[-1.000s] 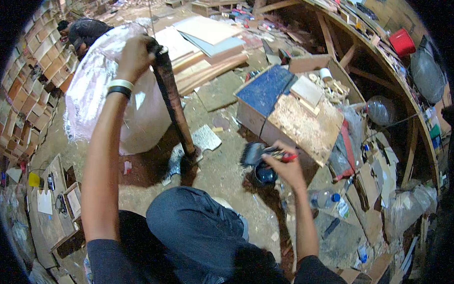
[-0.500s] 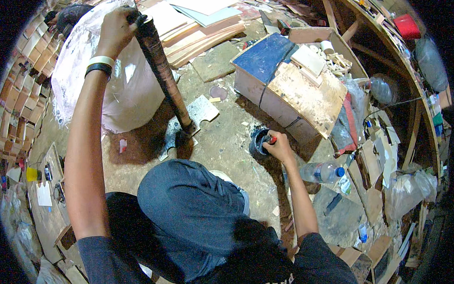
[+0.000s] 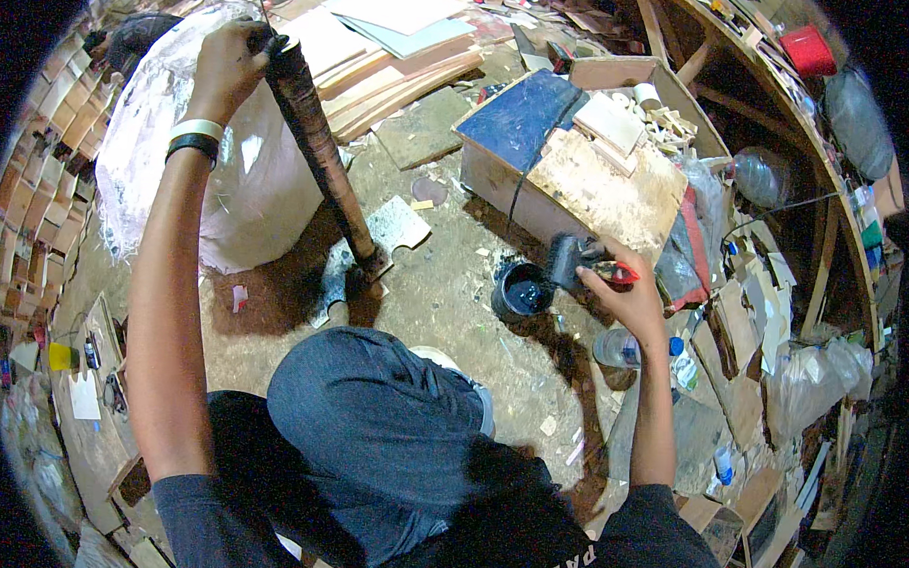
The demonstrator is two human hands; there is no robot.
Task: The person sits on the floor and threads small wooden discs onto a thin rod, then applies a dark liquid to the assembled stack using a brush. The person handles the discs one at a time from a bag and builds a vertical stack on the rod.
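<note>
My left hand [image 3: 227,64], raised at the upper left, is closed at the top end of a long dark cylinder [image 3: 317,144] streaked black and brown. A thin rod or wire sticks up there. The cylinder leans with its lower end by a paint-specked pale board [image 3: 394,225] on the floor. In my right hand [image 3: 629,290] is a wide paintbrush [image 3: 567,262] with a red handle and black-coated bristles. The brush is just above and right of a small dark pot [image 3: 522,292] holding glossy black liquid. My fingers partly cover the handle.
A wooden box [image 3: 498,180] with a blue-and-bare top carries small wood pieces beyond my right hand. A plastic bottle [image 3: 617,348] lies near my right forearm. At the left bulges a big white sack [image 3: 267,202]; behind it are stacked boards [image 3: 412,77]. Scraps litter the right side.
My right hand has lifted the paintbrush out of the pot and moved right, uncovering the black liquid. My left hand still holds the cylinder's top, nearly unmoved.
</note>
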